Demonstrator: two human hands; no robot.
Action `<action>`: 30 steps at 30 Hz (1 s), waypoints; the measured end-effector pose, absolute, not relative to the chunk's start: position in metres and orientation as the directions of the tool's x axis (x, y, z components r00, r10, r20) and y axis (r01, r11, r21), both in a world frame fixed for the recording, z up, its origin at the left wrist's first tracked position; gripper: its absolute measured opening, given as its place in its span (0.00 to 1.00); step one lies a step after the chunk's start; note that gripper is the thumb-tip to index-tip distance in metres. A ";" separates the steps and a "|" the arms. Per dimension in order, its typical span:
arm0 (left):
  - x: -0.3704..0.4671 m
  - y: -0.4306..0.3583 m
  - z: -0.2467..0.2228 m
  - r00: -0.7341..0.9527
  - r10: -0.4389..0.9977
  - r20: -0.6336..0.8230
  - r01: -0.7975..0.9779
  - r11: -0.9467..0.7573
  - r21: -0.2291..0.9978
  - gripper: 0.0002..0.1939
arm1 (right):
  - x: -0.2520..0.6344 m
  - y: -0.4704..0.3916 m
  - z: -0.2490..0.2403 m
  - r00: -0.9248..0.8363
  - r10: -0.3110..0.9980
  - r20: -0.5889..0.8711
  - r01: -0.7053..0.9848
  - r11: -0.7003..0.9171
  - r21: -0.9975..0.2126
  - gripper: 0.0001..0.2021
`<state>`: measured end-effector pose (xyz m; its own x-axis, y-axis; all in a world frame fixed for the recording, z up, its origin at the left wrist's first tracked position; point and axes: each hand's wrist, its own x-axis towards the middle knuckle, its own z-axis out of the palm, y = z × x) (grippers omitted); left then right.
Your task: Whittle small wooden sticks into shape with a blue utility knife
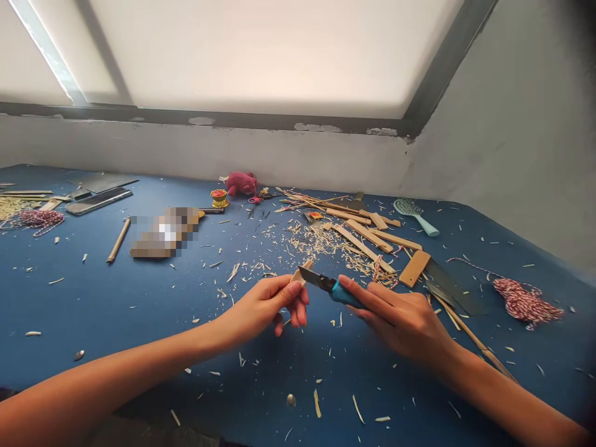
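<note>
My left hand (284, 299) pinches a small pale strip of wood (303, 273) between thumb and fingers, above the middle of the table. In my right hand (405, 316) is a utility knife (342, 292) with a blue handle, fingers wrapped round it. Its dark blade points left and lies against or just over the wood strip; contact is hard to tell. Beyond my hands lies a heap of wood shavings (321, 243). Several flat wooden pieces (367, 236) lie just behind the knife, one a short tan block (414, 268) with a hole.
Shavings litter the blue table (139, 310). To the right are a red-and-white string bundle (526, 301) and a pale green hairbrush (416, 215). A pink plush toy (241, 184), a small gold dish (219, 198) and a blurred-out object (162, 234) lie farther back, left of centre.
</note>
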<state>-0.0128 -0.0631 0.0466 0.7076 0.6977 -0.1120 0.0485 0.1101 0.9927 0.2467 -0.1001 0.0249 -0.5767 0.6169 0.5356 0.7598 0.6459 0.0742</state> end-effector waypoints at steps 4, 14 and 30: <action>-0.012 -0.064 0.046 0.740 0.654 -0.156 0.038 0.191 0.981 0.17 | 0.243 -0.103 0.023 -0.603 0.614 0.509 0.747 0.659 0.090 0.28; -0.011 -0.067 0.041 0.762 0.635 -0.127 -0.163 0.378 0.911 0.13 | 0.243 -0.105 0.020 -0.555 0.657 0.510 0.742 0.668 -0.053 0.28; -0.040 -0.028 0.074 0.642 0.730 0.234 0.450 -0.606 0.656 0.13 | 0.248 -0.104 0.025 -0.458 0.742 0.490 0.687 0.645 -0.335 0.25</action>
